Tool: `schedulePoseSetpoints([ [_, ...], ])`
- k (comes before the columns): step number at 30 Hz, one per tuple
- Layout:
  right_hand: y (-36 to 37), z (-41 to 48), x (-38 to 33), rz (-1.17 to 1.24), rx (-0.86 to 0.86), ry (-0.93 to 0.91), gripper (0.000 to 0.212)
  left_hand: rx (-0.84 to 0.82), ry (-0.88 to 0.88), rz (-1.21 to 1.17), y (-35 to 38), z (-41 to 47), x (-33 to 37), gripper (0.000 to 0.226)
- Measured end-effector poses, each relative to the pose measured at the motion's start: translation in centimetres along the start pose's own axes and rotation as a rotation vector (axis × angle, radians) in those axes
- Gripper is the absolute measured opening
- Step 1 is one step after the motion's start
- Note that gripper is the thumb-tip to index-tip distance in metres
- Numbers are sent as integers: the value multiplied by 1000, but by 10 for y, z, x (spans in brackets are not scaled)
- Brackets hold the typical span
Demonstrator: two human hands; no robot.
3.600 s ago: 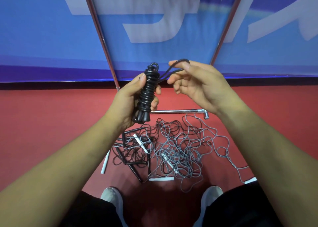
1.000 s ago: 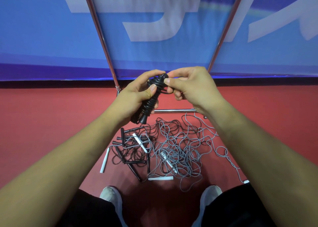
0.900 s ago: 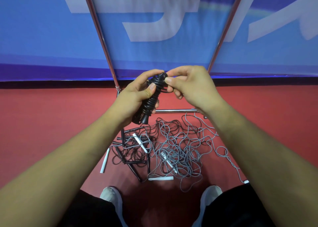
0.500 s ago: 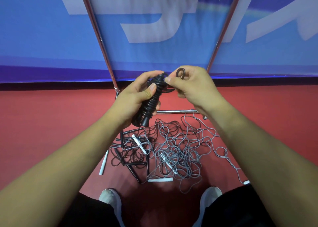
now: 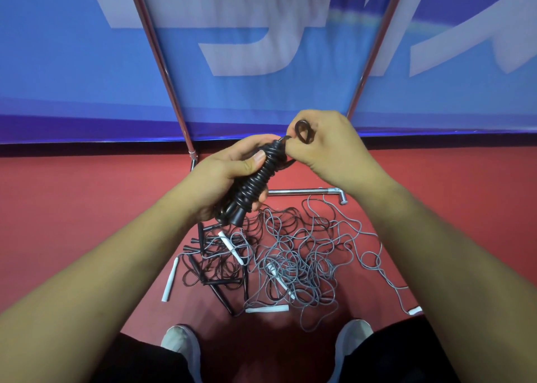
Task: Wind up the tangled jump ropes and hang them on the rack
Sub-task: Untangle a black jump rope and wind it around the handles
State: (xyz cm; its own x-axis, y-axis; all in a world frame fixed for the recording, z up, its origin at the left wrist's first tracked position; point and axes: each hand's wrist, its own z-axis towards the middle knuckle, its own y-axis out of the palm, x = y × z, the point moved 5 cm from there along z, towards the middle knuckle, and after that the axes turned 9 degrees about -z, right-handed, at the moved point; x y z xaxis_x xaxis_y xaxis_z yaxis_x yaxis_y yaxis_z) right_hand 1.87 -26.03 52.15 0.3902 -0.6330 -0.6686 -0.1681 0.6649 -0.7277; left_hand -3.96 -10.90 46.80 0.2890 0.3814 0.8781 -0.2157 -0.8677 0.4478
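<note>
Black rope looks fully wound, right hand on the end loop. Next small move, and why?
Likely pull the loop snug with the right hand while the left hand holds the wound black rope steady. The coils look tight, but the loop stands loose above them, so the bundle probably isn't locked for hanging on the rack.

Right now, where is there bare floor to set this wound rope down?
Bare red floor left of the tangled ropes, up to the blue banner; another patch right of the rack's base bar. Crowded: the tangle, between that bar and the shoes.
</note>
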Motion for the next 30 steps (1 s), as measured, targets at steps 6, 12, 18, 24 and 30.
schedulePoseSetpoints([
  [6, 19, -4, 7, 890, -172, 235, 15, 92, 97, -166, -9, -6, 1, 48],
  [12, 22, -4, 2, 1101, -149, 218, 11, 123, 171, -191, -7, -5, 9, 42],
  [18, 19, -4, 6, 919, -76, 211, 12, 106, 174, -141, -5, -4, 5, 43],
  [24, 21, -3, 9, 868, -194, 231, 19, 145, 182, -57, -12, -4, 10, 43],
  [30, 21, -3, 14, 759, -225, 262, 6, 124, 171, 84, -7, -5, 12, 39],
])
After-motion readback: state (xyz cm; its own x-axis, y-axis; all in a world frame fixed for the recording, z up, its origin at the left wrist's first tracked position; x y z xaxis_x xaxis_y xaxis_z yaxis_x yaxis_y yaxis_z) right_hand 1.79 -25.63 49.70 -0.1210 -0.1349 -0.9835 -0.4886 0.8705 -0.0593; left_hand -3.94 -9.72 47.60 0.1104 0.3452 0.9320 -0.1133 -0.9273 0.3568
